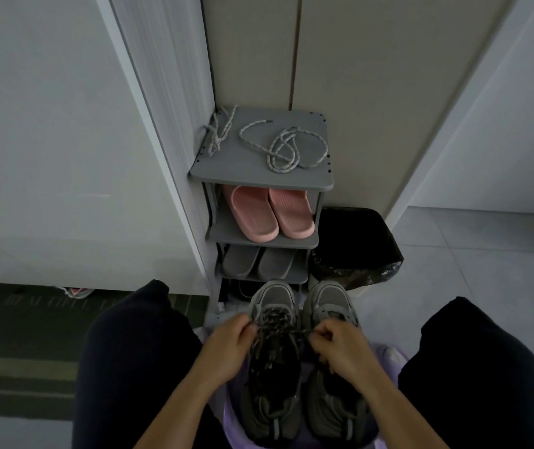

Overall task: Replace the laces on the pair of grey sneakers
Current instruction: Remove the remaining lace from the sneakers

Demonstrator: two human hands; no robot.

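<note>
Two grey sneakers stand side by side between my knees, toes pointing away. The left sneaker (273,361) carries a dark speckled lace (277,325) through its eyelets. My left hand (226,346) pinches one end of that lace at the shoe's left side. My right hand (340,346) pinches the other end, drawn across toward the right sneaker (332,384), whose front eyelets show no lace. Two light speckled laces, one loose (291,147) and one bunched (218,132), lie on top of the grey shoe rack (236,171).
The rack holds pink slippers (270,213) and grey slippers (259,262) on lower shelves. A black bin bag (356,251) sits right of it. A lilac stool (388,354) is under the sneakers. A dark mat (16,351) lies at left.
</note>
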